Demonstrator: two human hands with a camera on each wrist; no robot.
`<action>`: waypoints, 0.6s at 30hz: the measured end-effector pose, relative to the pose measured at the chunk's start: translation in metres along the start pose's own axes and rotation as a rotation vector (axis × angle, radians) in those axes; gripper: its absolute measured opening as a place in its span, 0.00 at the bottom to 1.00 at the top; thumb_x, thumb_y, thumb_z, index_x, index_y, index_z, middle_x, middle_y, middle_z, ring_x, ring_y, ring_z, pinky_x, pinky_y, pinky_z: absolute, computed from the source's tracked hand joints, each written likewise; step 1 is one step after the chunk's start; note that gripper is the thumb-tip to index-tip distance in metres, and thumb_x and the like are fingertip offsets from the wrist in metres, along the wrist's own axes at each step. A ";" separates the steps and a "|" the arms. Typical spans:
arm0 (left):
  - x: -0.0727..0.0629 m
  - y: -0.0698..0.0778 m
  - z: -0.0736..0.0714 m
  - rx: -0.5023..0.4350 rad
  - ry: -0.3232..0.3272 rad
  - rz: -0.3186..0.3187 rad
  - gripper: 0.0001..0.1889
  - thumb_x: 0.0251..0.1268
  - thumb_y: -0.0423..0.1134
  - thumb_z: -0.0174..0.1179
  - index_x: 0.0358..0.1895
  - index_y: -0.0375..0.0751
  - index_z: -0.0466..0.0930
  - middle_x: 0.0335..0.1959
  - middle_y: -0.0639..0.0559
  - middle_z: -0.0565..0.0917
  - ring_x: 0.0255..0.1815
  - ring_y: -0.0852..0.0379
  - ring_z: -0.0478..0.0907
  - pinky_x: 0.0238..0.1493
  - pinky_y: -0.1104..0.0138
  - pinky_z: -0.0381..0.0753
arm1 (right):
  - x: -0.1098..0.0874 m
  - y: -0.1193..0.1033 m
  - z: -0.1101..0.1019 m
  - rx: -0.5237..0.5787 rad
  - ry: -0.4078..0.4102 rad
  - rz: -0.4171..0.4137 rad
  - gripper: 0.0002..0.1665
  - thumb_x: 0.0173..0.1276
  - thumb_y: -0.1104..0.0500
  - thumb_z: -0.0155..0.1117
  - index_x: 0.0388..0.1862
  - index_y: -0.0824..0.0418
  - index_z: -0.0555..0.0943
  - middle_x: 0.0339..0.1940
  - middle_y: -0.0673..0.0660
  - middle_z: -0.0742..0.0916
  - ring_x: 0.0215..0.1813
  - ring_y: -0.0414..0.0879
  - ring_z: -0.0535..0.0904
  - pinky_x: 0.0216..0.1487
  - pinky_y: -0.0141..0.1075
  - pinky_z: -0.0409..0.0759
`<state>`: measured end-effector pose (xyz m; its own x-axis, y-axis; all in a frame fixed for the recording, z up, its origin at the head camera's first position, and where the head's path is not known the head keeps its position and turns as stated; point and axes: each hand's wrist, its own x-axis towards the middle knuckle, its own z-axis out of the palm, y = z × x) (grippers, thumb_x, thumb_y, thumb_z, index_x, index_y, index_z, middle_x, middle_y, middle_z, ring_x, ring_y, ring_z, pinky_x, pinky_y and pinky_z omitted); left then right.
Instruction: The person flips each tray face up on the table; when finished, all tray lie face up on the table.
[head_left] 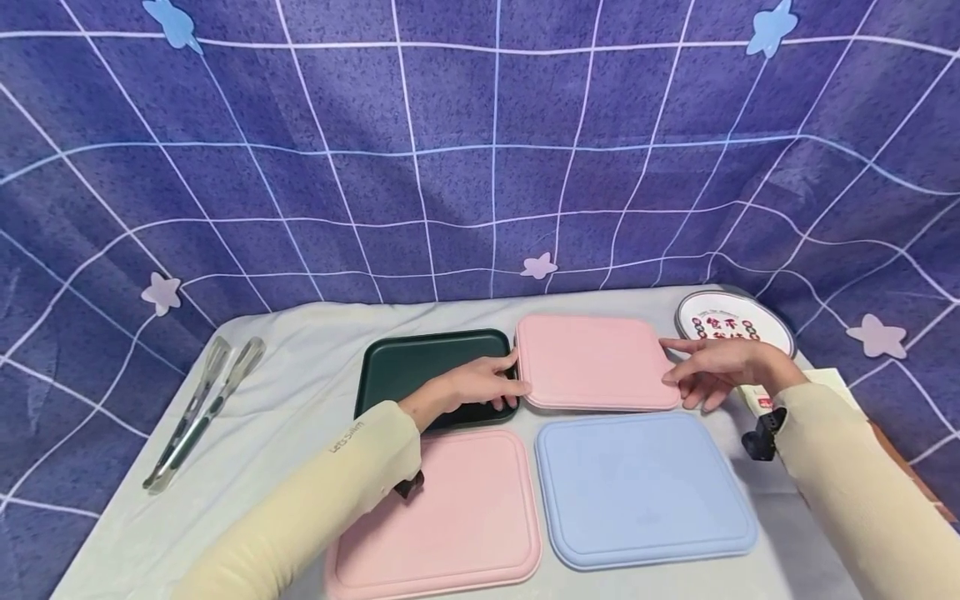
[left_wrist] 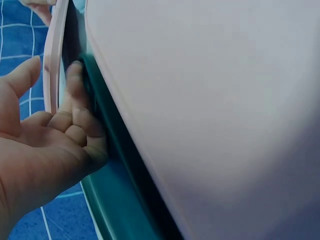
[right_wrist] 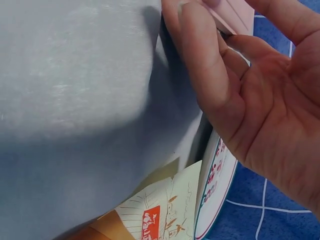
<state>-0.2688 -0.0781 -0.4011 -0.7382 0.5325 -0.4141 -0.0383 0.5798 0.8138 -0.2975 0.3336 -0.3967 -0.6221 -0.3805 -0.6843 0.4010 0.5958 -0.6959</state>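
A pink tray (head_left: 596,360) lies at the back of the table, its left side slightly overlapping a dark green tray (head_left: 405,367). At its left edge is my left hand (head_left: 480,383), thumb and index finger spread along the rim, the other fingers loosely bent over the green tray. My right hand (head_left: 712,367) touches the right edge with thumb and index finger apart, the rest bent below. In front lie a second pink tray (head_left: 457,517) and a light blue tray (head_left: 645,492). The right wrist view shows only a corner of the touched tray, beyond my fingers.
Metal tongs (head_left: 206,408) lie at the left of the white-covered table (head_left: 292,367). An oval plate with red lettering (head_left: 720,310) sits at the back right, beside a printed paper packet (right_wrist: 167,210). A purple grid-patterned curtain (head_left: 457,183) hangs behind.
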 end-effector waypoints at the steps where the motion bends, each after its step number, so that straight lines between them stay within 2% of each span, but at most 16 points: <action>1: 0.000 0.000 0.001 -0.014 0.007 0.008 0.45 0.71 0.55 0.59 0.82 0.54 0.42 0.40 0.48 0.85 0.37 0.55 0.78 0.41 0.65 0.71 | 0.000 0.000 0.000 0.003 -0.003 0.000 0.62 0.72 0.54 0.63 0.82 0.51 0.26 0.29 0.53 0.86 0.30 0.43 0.87 0.35 0.42 0.87; 6: -0.002 0.000 0.007 -0.065 0.059 0.047 0.46 0.70 0.53 0.61 0.82 0.49 0.42 0.34 0.50 0.84 0.30 0.57 0.75 0.33 0.68 0.67 | 0.001 0.000 0.001 -0.010 0.004 -0.012 0.63 0.71 0.53 0.64 0.82 0.53 0.27 0.29 0.54 0.86 0.30 0.44 0.87 0.34 0.42 0.87; 12: -0.004 0.006 0.008 -0.092 0.131 0.082 0.49 0.68 0.52 0.63 0.82 0.48 0.40 0.29 0.53 0.84 0.26 0.58 0.75 0.29 0.68 0.67 | 0.003 -0.003 0.004 -0.006 -0.021 -0.019 0.64 0.71 0.53 0.64 0.82 0.55 0.26 0.30 0.53 0.87 0.30 0.43 0.87 0.32 0.39 0.86; 18: -0.009 0.017 0.011 -0.176 0.197 0.103 0.49 0.66 0.46 0.64 0.82 0.48 0.40 0.25 0.54 0.82 0.23 0.59 0.73 0.26 0.69 0.66 | 0.006 -0.006 0.010 0.001 -0.034 -0.044 0.62 0.72 0.54 0.64 0.83 0.55 0.27 0.32 0.54 0.88 0.32 0.44 0.88 0.32 0.39 0.86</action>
<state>-0.2555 -0.0665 -0.3884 -0.8605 0.4425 -0.2526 -0.0604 0.4037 0.9129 -0.2967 0.3205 -0.3986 -0.6160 -0.4301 -0.6600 0.3748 0.5769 -0.7257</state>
